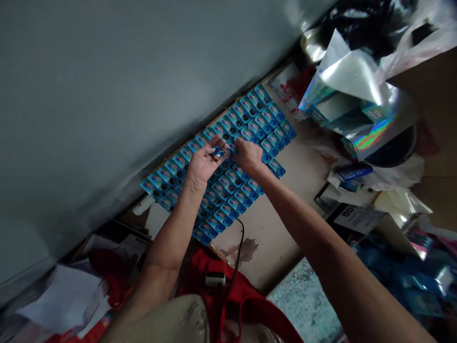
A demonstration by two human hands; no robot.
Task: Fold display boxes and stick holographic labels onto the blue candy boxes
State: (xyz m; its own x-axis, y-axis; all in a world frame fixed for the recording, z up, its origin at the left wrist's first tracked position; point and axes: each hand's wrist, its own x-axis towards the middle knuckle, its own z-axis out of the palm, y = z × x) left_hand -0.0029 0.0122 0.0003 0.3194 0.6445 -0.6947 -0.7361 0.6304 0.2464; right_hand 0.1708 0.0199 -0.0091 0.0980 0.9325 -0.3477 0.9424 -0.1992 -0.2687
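Note:
Rows of small blue blister cards (pixel 232 207) lie side by side on a pale, worn table (pixel 296 157). Some cards have a dark round piece in the lower part; others show only a blue round hollow. My left hand (pixel 203 164) is turned palm up over the middle rows, its fingers curled round a few small shiny blue and dark pieces (pixel 217 153), too small to name. Close beside it, my right hand (pixel 248 155) points down at the cards with fingers pinched together. Whatever its fingertips hold or touch is hidden.
A grey wall (pixel 107 71) runs behind the table. To the right are a shiny plastic bag (pixel 357 81), a dark round tub (pixel 392 147) and an open box (pixel 360 219). A black cable (pixel 241 243) hangs over the front edge near red cloth (pixel 200 267). Papers (pixel 64 297) lie lower left.

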